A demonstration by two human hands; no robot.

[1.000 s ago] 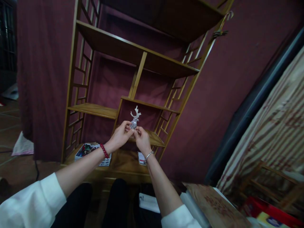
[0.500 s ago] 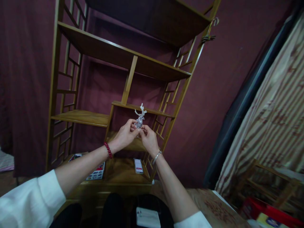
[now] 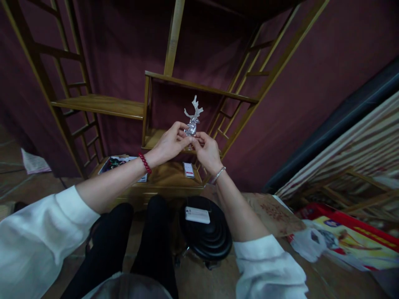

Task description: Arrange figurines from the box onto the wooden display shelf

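A small shiny silver deer figurine (image 3: 192, 125) with pale, branching antlers is held upright in front of the shelf. My left hand (image 3: 172, 142) has its thumb and fingers closed around the figurine's lower left side. From the right, my right hand (image 3: 207, 150) pinches its lower part, thumb close to the other thumb. The fingers cover the figurine's base. A red bead bracelet (image 3: 145, 163) circles my left wrist, and a silver bangle (image 3: 218, 175) is on the right one.
Behind the hands stands a wooden shelf unit (image 3: 102, 104). On its low board are a phone (image 3: 188, 170) and an open box (image 3: 120, 161) of small items. A black round stool (image 3: 215, 236) bears a white flat object (image 3: 197, 215). A red and yellow box (image 3: 358, 241) lies at right.
My view has tilted downward, bringing the legs and stool into fuller sight. Both hands still hold the deer figurine, which appears higher in the picture and slightly further right.
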